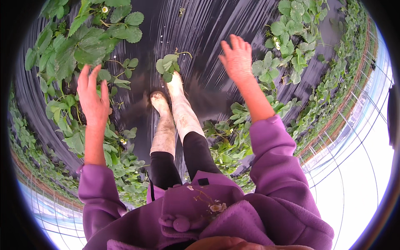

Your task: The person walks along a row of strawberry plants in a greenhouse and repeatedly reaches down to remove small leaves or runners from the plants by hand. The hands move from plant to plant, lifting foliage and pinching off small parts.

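Note:
My left hand [93, 97] is at the left row of strawberry plants, its fingertips at the lower edge of a large strawberry leaf [90, 50]; whether they touch it is hard to tell. The fingers are apart and nothing shows in them. My right hand [237, 57] is over the black plastic film [206, 40], left of the right strawberry plants [289, 28], fingers spread, holding nothing. A loose strawberry sprig [168, 64] with a bent stem lies at the toe of one pale, muddy rubber boot [176, 87].
The second boot [161, 103] stands beside the first on the film. Strawberry rows run along both sides, with white flowers [123, 141] among the leaves. A further plant row [331, 84] curves along the right, with a greenhouse frame [353, 125] behind it.

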Motion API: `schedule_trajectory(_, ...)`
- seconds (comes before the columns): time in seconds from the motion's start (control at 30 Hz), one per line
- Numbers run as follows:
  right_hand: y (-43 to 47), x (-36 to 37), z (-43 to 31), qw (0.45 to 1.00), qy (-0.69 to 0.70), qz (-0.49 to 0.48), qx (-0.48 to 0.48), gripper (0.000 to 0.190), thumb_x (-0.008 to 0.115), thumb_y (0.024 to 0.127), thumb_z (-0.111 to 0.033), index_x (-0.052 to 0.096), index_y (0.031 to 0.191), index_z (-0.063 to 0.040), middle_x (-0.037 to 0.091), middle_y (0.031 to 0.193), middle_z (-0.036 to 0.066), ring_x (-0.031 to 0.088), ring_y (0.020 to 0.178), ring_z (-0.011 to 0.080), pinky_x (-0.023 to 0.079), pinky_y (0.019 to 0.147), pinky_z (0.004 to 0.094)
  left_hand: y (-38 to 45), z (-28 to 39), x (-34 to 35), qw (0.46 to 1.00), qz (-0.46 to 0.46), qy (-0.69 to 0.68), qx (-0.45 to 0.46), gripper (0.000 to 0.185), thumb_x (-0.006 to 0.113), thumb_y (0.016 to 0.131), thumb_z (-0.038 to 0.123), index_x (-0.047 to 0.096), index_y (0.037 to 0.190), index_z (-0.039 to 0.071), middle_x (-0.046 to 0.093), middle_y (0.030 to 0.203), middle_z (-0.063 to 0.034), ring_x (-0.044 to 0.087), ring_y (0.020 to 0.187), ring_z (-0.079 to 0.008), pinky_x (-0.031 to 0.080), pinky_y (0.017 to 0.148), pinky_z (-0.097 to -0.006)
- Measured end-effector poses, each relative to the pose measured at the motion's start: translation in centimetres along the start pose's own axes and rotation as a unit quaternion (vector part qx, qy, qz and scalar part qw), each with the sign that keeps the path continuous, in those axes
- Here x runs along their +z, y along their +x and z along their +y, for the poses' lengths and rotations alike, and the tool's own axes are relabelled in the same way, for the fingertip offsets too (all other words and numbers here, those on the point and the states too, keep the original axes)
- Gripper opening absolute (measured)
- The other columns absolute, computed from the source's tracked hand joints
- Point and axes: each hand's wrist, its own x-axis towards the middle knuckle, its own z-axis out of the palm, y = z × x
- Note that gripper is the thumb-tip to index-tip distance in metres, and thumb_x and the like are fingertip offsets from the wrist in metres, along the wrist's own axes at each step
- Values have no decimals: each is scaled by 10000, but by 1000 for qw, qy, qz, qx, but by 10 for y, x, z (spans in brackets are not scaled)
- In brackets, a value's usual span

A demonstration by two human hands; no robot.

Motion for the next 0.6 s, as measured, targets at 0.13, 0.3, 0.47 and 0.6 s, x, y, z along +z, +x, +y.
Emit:
schedule_trajectory(0.13,-59,-7,102,992,-96,-73,24,520,852,806,-273,682,1270,-113,535,1516,156,467,1439,356,358,1190,528,-48,76,-6,989,-72,-125,-23,452,671,897,-15,654,1349,9,543,1517,-197,514,1398,-401,399,1175,-471)
schedule_trajectory(0.3,-123,-18,150,985,-92,-88,116,508,852,779,-210,693,1250,-101,558,1498,136,496,1407,332,378,1171,511,-85,134,10,967,-166,-194,-19,472,715,856,0,663,1325,27,529,1529,-185,513,1394,-387,394,1157,-482)
schedule_trajectory(0.47,-138,1,152,987,-76,-27,139,483,804,801,-153,691,1269,-120,568,1472,124,522,1370,329,391,1154,504,-65,167,33,952,-201,-227,45,458,728,844,17,678,1299,31,591,1383,-152,563,1275,-362,451,1062,-464)
schedule_trajectory(0.6,-138,14,144,986,-100,28,134,492,692,836,-39,692,1310,-168,565,1472,118,512,1385,328,390,1162,507,-21,221,86,930,-192,-260,172,462,715,828,23,701,1289,48,597,1136,-109,582,1075,-322,473,916,-447)
